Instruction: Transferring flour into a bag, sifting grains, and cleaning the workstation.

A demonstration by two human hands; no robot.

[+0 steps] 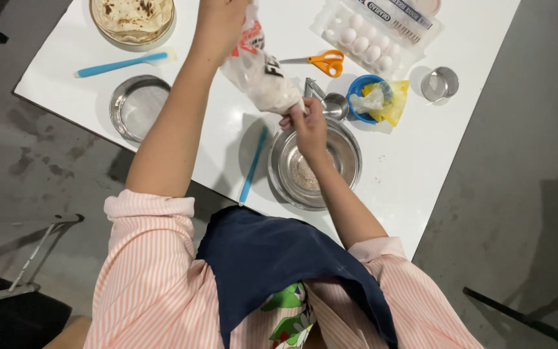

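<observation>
My left hand grips the top of a clear plastic bag of pale flour, holding it tilted over the table. My right hand pinches the bag's lower corner just above a steel mixing bowl, which holds a little brownish powder at its bottom. A blue spatula lies on the white table just left of the bowl.
Orange-handled scissors, a metal measuring cup, a blue bowl with yellow wrappers, an egg carton, a small steel cup, a sieve, a second blue spatula and a plate of flatbreads surround the work area.
</observation>
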